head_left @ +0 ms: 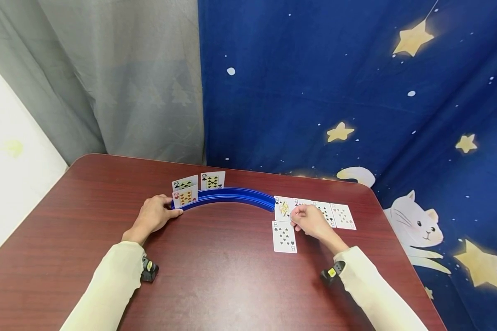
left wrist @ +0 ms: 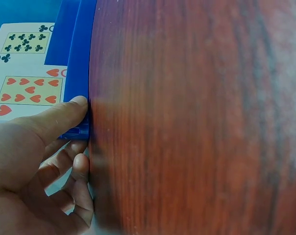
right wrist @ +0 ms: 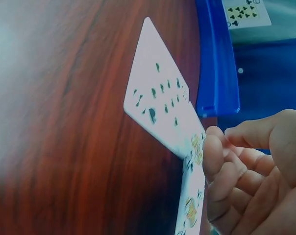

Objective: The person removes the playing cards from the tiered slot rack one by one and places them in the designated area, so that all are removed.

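Note:
My left hand (head_left: 152, 216) grips the left end of a curved blue card holder (head_left: 240, 192), thumb (left wrist: 72, 110) on its front side and fingers beneath the end. In the holder stand a nine of hearts (head_left: 185, 197), an eight of clubs partly behind it (head_left: 182, 182) and a nine of clubs (head_left: 212, 180). My right hand (head_left: 310, 221) is over the row of cards, fingers curled and thumb near the index finger (right wrist: 215, 144). Its fingertips are right at the edge of a face card (head_left: 282, 209); I cannot tell whether they pinch a card.
An eight of spades (head_left: 284, 239) lies face up in front of the face card. Farther right in the row lie a spade card (head_left: 325, 212) and a red card (head_left: 343, 216). The reddish-brown table (head_left: 215, 276) reaches back to a blue curtain (head_left: 265, 92).

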Demonstrator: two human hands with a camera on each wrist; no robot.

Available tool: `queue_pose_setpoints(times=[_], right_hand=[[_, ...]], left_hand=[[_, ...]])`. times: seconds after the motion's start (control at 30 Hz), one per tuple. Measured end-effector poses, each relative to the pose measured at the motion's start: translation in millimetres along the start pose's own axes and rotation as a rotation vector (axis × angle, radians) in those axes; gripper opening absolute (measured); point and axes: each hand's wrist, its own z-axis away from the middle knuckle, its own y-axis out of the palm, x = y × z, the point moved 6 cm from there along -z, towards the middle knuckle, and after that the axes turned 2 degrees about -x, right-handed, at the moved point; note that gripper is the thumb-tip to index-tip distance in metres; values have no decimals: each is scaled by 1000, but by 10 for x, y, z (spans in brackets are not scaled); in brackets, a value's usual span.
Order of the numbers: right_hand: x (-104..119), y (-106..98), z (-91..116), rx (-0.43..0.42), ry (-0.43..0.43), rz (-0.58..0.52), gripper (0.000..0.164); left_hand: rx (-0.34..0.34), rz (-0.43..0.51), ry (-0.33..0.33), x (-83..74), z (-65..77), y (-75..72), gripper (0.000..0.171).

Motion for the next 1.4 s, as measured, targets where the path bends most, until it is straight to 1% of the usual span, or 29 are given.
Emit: queue_pose_setpoints(times=[0.23, 0.43, 0.67, 0.83, 1.13, 1.27, 1.4], right_hand=[[230, 75, -68, -49, -75, -40, 12], [368, 184, -116, -55, -93, -83, 10], [493, 311, -172, -63, -90, -145, 7], [631, 401, -227, -78, -135, -178, 5], [922, 568, -361, -70, -205, -192, 9], [1035, 663, -408, -56, -212, -198, 9], [1143, 749, -438, -53, -210, -225, 11]], left_hand=[[-4, -8, 4, -4, 6, -10, 52], [-9, -2, 10, -11, 1, -16, 50], [-5, 0, 4, -8, -8, -11, 49], [-5, 5, 1, -6, -8, -8, 48], [-4, -1, 2, -5, -2, -13, 49], [-4, -2, 8, -11, -1, -16, 49], [-6, 2, 0, -8, 0, -16, 52]])
